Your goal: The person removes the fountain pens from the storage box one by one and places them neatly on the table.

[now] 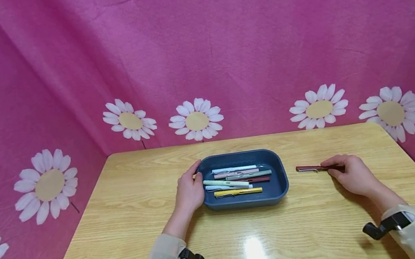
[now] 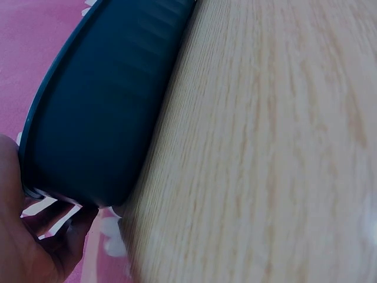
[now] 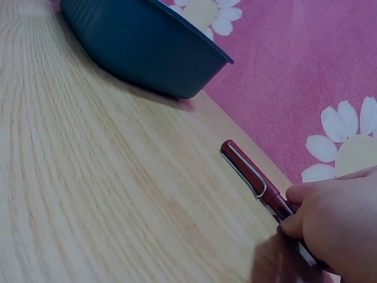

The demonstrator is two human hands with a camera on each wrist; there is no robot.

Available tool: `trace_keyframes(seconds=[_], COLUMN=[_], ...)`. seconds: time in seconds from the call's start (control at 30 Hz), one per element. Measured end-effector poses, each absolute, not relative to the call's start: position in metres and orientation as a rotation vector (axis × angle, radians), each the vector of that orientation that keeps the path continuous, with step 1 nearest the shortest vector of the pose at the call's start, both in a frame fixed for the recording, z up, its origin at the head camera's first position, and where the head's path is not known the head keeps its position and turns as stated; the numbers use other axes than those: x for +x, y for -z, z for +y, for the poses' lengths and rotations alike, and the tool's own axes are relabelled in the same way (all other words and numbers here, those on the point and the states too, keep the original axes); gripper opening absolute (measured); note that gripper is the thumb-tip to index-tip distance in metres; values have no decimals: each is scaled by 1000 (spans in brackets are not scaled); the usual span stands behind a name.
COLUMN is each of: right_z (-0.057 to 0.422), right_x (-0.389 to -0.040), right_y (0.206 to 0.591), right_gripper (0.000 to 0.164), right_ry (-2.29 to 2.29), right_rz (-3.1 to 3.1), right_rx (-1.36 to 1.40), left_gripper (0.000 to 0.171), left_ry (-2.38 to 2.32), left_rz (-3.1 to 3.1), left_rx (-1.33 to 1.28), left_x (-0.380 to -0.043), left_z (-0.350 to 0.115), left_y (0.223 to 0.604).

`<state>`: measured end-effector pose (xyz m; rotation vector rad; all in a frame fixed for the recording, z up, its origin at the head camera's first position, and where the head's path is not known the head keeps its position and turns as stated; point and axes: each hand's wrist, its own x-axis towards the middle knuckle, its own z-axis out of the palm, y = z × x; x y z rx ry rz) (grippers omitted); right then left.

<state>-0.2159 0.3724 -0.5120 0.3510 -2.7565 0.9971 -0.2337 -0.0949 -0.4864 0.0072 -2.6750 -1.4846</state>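
Hands occupied: left hand (image 1: 189,191) on the tray (image 1: 249,202), right hand (image 1: 353,174) on a dark red pen (image 1: 308,168)

Watching remotely, I see the left hand bent round the tray's left end, thumb at the rim, fingers crooked against the wall, gripping it. On the right hand, I see thumb and fingertips pinched, the gap no wider than the pen between them; its clip end pokes out toward the tray. I cannot tell whether that pen touches the desk (image 1: 123,215). It is apart from the tray, between it and the desk's right edge. The tray sits toward the desk's far edge, holding several pens, including a yellow pen (image 1: 238,192) and a pale green pen (image 1: 220,184).
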Motion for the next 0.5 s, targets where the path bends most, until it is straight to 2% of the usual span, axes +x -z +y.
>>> trace_keyframes(seconds=[0.27, 0.5], right_z=[367, 352], right_x=[-215, -214], right_y=[502, 485], right_gripper=[26, 26], right_ry=[-1032, -1043], right_rz=[-2779, -2659], right_rx=[315, 388], left_gripper=[46, 46], left_ry=[1479, 1491], left_rz=[-2667, -2671], left_rx=[-17, -9], left_x=[-235, -235], left_z=[-95, -96], left_y=[488, 489])
